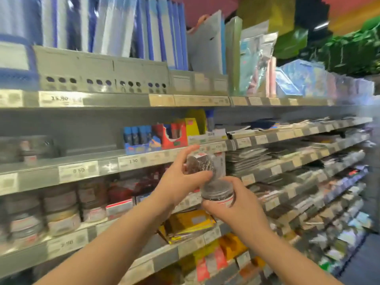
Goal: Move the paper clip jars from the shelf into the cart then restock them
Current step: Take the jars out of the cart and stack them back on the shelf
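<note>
Stocked jars [61, 214]: lidded rows on the lower shelf at far left, stacked and close to its lip. My left forearm passes in front of them, so I judge that a careless swing could knock one off.

Middle shelf [86, 159]: a grey board with a price strip, just behind my hands. Its front edge is what a jar lifted too fast would strike.

Left hand [181, 182]: thumb and curled fingers pinch the top jar by its side, and the index finger lies stretched out straight above it. So few fingers on smooth plastic is, I think, the weakest hold here.

Top jar [200, 164]: clear, full of clips and tilted, it is held in the air before the price strip. Tilted so, it could roll out of the pinch. If the lid is loose, the clips would spill.

Low jar [218, 192]: held just below and right of the top jar. Blur hides whether the two touch. A knock between them could jolt either grip.

Right hand [236, 206]: fingers curled round the low jar from beneath, a firm cradle.

Packets [287, 161]: flat stock on sloped shelves near my right wrist, which could sweep some off.

Cart: not in view. I must turn to it with both hands full.
</note>
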